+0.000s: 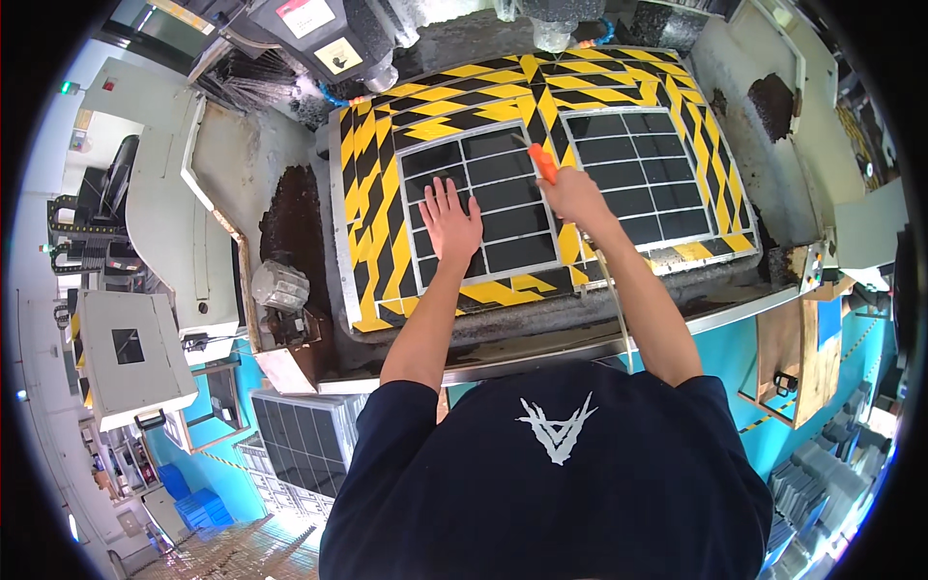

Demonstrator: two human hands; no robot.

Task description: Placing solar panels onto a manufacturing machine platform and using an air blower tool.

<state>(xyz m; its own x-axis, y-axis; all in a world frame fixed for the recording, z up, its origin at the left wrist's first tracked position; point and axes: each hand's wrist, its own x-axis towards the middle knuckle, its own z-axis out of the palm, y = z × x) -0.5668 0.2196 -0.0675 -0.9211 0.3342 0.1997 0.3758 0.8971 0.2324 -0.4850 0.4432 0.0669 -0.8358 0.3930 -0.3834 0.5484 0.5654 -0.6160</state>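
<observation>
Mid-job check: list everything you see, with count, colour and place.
Striped bed: one, yellow-and-black, centre
Gridded panels: two, black, on bed
Hand tool: one, orange, upper middle
Hose: one, pale, bed's front edge
Machine heads: two, dark, above bed
Cylinder: one, grey, left of bed
Screened box: one, pale, far left
Panel stack: one, black-and-pale, lower left
Crates: count unclear, blue, lower left
Sheet stacks: several, grey, lower right
Shirt: one, navy, bottom centre
Left hand: one, bare, over left panel
Right hand: one, bare, gripping hand tool

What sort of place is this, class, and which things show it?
Probably a factory workshop: a machine head stands at the far edge of a striped bed, which bears gridded black panels.
</observation>
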